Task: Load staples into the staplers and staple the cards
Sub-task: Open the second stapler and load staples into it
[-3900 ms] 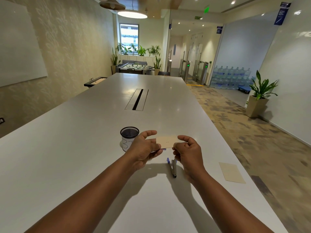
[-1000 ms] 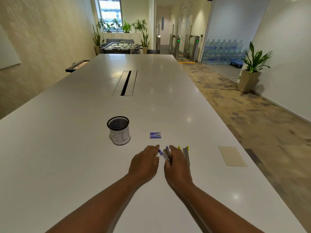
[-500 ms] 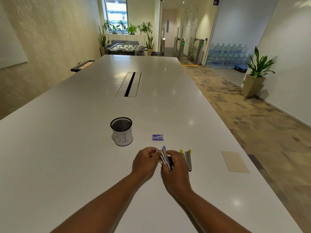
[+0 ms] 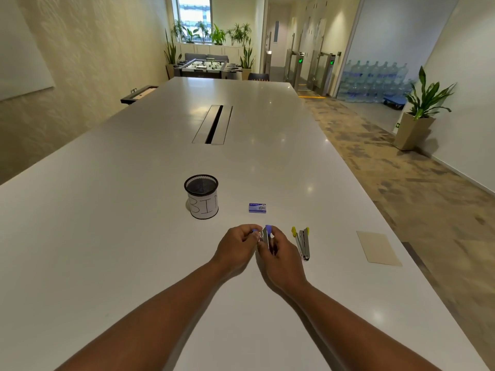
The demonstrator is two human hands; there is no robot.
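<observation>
Both hands, left hand (image 4: 237, 243) and right hand (image 4: 278, 253), are pinching the blue stapler (image 4: 265, 236) above the table (image 4: 134, 236), seemingly opening it for loading, while the staple box (image 4: 257, 207), yellow stapler (image 4: 302, 243) and card (image 4: 378, 248) are lying untouched, so most work is remaining.

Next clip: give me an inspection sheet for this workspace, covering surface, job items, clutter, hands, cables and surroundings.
Surface: long glossy white table, with a dark slot in its middle.
Job's things: purple-tipped metal stapler held in both hands; yellow-tipped metal stapler lying to its right; small blue staple box beyond the hands; beige card near the right edge.
Clutter: black mesh cup labelled BIN, standing upright.
Hands: left hand and right hand both grip the purple-tipped stapler.
Cables: nothing seen.
Surroundings: potted plant, stacked water bottles, foosball table.
</observation>
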